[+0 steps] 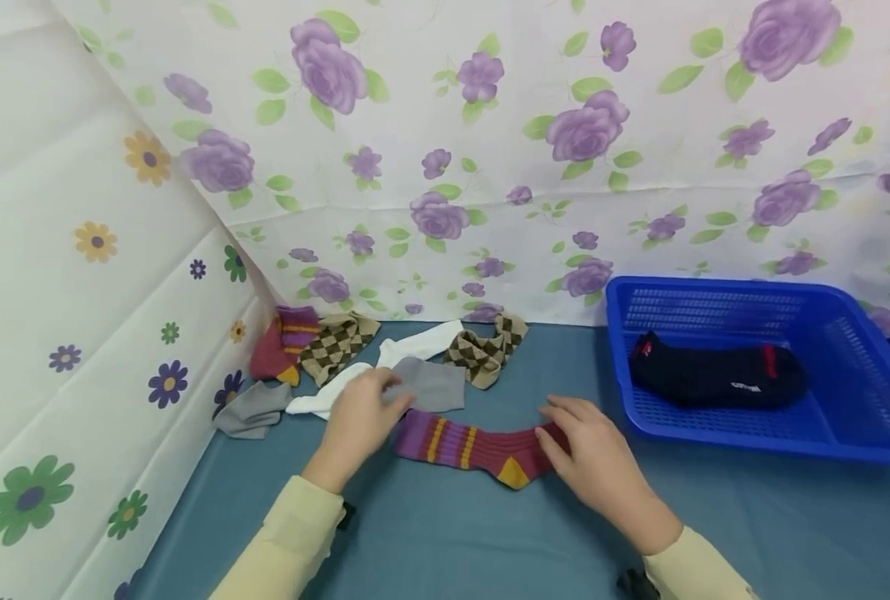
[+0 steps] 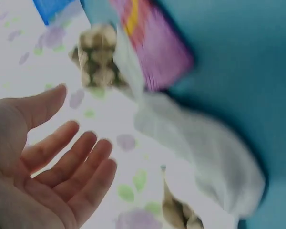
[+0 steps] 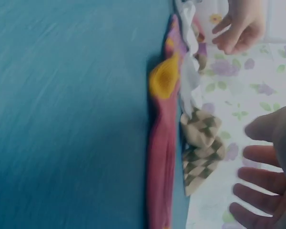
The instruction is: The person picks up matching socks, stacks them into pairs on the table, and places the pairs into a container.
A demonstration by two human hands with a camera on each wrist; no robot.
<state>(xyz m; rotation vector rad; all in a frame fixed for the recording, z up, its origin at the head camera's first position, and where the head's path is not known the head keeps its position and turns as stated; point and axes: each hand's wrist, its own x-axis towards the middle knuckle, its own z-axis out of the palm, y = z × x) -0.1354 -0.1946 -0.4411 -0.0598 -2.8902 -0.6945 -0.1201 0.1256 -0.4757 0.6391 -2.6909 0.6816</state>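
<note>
A maroon and purple sock [image 1: 452, 442] with yellow stripes and a yellow heel lies flat in front of me. My left hand [image 1: 362, 425] is above the table by its purple cuff, fingers loosely bent and holding nothing; the left wrist view shows the palm and spread thumb. Over the toe end hovers my right hand [image 1: 595, 458], its relaxed fingers apart from the sock in the right wrist view and covering the toe in the head view. Just behind the striped sock is a grey sock [image 1: 433, 385], near my left fingers.
A blue basket [image 1: 715, 437] on the right holds black socks [image 1: 707, 379] with red marks. Toward the back left lie another striped sock [image 1: 268, 350], two checkered socks [image 1: 336, 346], white socks [image 1: 426, 340] and a second grey sock [image 1: 253, 408]. Flowered sheets [image 1: 430, 167] stand behind and left.
</note>
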